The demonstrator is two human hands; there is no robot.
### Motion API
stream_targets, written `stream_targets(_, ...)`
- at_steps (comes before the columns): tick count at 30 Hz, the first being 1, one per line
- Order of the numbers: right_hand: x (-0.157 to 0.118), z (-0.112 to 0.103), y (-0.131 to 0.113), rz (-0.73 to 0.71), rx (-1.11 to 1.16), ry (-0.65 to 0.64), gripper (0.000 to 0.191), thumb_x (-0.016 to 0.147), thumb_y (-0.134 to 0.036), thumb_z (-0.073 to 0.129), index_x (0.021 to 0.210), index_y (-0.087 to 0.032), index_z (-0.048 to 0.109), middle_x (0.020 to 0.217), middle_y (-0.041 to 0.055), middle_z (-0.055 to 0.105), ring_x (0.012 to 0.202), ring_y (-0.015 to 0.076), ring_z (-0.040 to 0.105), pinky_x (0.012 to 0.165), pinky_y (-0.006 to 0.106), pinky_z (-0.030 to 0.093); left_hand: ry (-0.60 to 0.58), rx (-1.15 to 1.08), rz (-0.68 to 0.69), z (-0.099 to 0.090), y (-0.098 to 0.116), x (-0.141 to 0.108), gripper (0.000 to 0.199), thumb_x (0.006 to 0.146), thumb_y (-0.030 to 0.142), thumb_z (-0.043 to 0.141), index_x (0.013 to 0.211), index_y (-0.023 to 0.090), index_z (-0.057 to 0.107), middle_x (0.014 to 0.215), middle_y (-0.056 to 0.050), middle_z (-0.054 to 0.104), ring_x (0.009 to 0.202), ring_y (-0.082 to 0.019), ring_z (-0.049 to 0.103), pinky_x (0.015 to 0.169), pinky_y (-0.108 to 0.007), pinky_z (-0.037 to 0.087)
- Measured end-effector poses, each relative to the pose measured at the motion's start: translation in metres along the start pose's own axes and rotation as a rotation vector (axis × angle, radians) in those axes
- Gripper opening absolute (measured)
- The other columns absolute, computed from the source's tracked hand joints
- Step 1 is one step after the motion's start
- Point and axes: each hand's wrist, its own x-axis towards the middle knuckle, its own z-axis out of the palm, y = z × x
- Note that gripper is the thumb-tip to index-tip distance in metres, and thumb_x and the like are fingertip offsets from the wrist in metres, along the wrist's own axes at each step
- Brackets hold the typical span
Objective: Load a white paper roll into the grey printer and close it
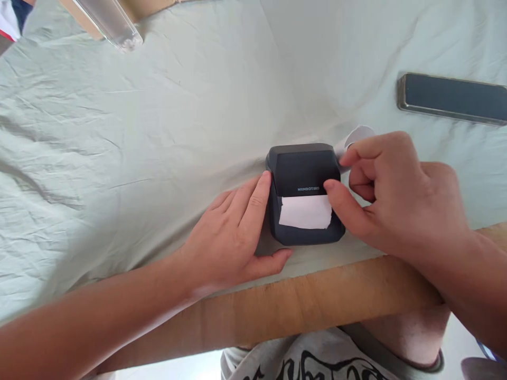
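Note:
A dark label printer (pixel 304 169) with small lettering sits on the cloth, and a strip of white paper (pixel 304 212) comes out of its slot over the front. My left hand (pixel 233 232) lies against the printer's left side, fingers stretched, thumb apart near the lower left corner. At the right side is my right hand (pixel 400 190), its thumb tip on the lid's right edge and its index finger at the upper right side; the other fingers are curled. A curled piece of white paper (pixel 358 135) shows behind the right hand, partly hidden.
A phone (pixel 455 97) in a clear case lies at the upper right. A clear plastic container (pixel 111 24) and cardboard (pixel 152 7) are at the top left. The wrinkled cloth (pixel 178 105) covers the table, whose wooden edge (pixel 277 306) runs along the front.

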Motion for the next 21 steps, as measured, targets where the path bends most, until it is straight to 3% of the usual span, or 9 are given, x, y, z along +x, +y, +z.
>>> stream_targets(2, 0.002, -0.001, -0.001, 0.035, 0.069, -0.099, 0.023, 0.116, -0.035, 0.068, 0.101, -0.028, 0.051, 0.057, -0.0108, 0.048, 0.038, 0.0110, 0.038, 0.043, 0.031, 0.027, -0.003, 0.023, 0.005, 0.000, 0.000, -0.001, 0.098, 0.120, 0.053, 0.066, 0.192, 0.002, 0.023, 0.173, -0.039, 0.071, 0.159, -0.050, 0.078, 0.126, -0.063, 0.071)
stream_targets(5, 0.004, 0.001, 0.001, 0.024, 0.142, -0.183, 0.037, 0.118, -0.034, 0.064, 0.090, -0.029, 0.041, 0.051, -0.0093, 0.040, 0.038, 0.0128, 0.035, 0.042, 0.034, 0.025, -0.014, 0.024, 0.000, 0.000, -0.002, -0.003, 0.101, 0.120, 0.056, 0.068, 0.194, 0.006, 0.021, 0.177, -0.038, 0.068, 0.163, -0.050, 0.075, 0.126, -0.063, 0.071)
stream_targets(9, 0.006, 0.002, 0.004, 0.088, 0.271, -0.239, 0.039, 0.117, -0.036, 0.065, 0.089, -0.029, 0.039, 0.048, -0.0110, 0.038, 0.036, 0.0127, 0.033, 0.043, 0.036, 0.026, 0.003, -0.008, -0.023, 0.001, -0.005, -0.003, 0.107, 0.115, 0.058, 0.081, 0.195, 0.013, 0.025, 0.179, -0.031, 0.070, 0.158, -0.047, 0.079, 0.123, -0.059, 0.074)
stream_targets(13, 0.011, 0.001, 0.006, 0.053, 0.319, -0.239, 0.043, 0.115, -0.037, 0.066, 0.088, -0.029, 0.034, 0.048, -0.0119, 0.037, 0.035, 0.0109, 0.030, 0.044, 0.034, 0.024, 0.018, -0.029, -0.083, -0.002, -0.004, 0.002, 0.093, 0.114, 0.061, 0.082, 0.187, 0.015, 0.047, 0.171, -0.024, 0.079, 0.139, -0.041, 0.089, 0.116, -0.053, 0.076)
stream_targets(15, 0.011, 0.001, 0.007, 0.042, 0.321, -0.229, 0.043, 0.116, -0.037, 0.065, 0.088, -0.029, 0.034, 0.048, -0.0114, 0.038, 0.036, 0.0104, 0.030, 0.046, 0.035, 0.024, -0.017, -0.053, -0.134, -0.005, -0.002, 0.004, 0.088, 0.115, 0.063, 0.078, 0.183, 0.014, 0.053, 0.175, -0.021, 0.077, 0.142, -0.041, 0.088, 0.118, -0.053, 0.075)
stream_targets(18, 0.006, 0.004, 0.012, 0.060, 0.324, -0.269, 0.041, 0.118, -0.044, 0.065, 0.091, -0.028, 0.039, 0.051, -0.0107, 0.040, 0.039, 0.0113, 0.031, 0.049, 0.037, 0.026, -0.068, -0.087, -0.189, -0.008, -0.001, 0.006, 0.087, 0.113, 0.067, 0.075, 0.185, 0.022, 0.055, 0.183, -0.013, 0.072, 0.152, -0.040, 0.084, 0.125, -0.052, 0.073)
stream_targets(21, -0.001, 0.006, 0.019, 0.103, 0.358, -0.276, 0.032, 0.116, -0.050, 0.071, 0.107, -0.029, 0.049, 0.059, -0.0121, 0.047, 0.045, 0.0128, 0.038, 0.056, 0.038, 0.033, -0.066, -0.048, -0.182, -0.007, -0.003, 0.004, 0.086, 0.114, 0.067, 0.073, 0.186, 0.025, 0.053, 0.183, -0.011, 0.073, 0.142, -0.038, 0.088, 0.119, -0.052, 0.075)
